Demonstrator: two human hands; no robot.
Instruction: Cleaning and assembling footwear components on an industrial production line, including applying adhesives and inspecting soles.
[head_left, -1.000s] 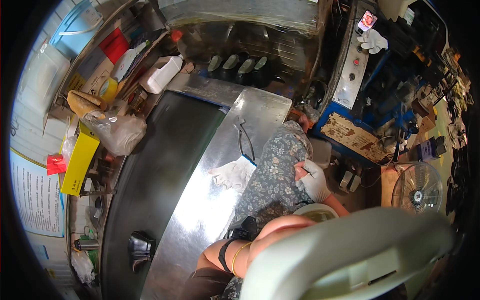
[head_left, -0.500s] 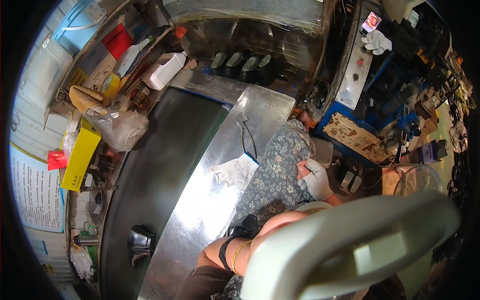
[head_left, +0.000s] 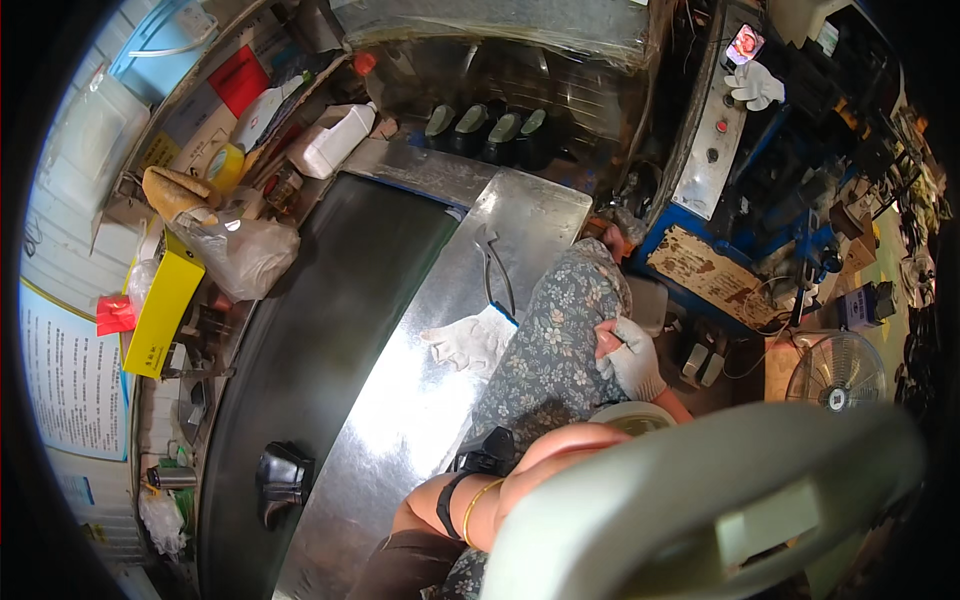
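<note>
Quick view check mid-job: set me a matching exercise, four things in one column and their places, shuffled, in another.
Things
1. White knit glove with a blue-edged cuff
2. Shiny black leather boot
3. Yellow rectangular cardboard box
4. Round fan with a wire grille

Places
A. At the picture's left side, next to a bright red packet
B. On the shiny silver metal tabletop
C. At the picture's right side
D. On the long, dark, smooth surface

Pairs: 1-B, 2-D, 3-A, 4-C
</note>
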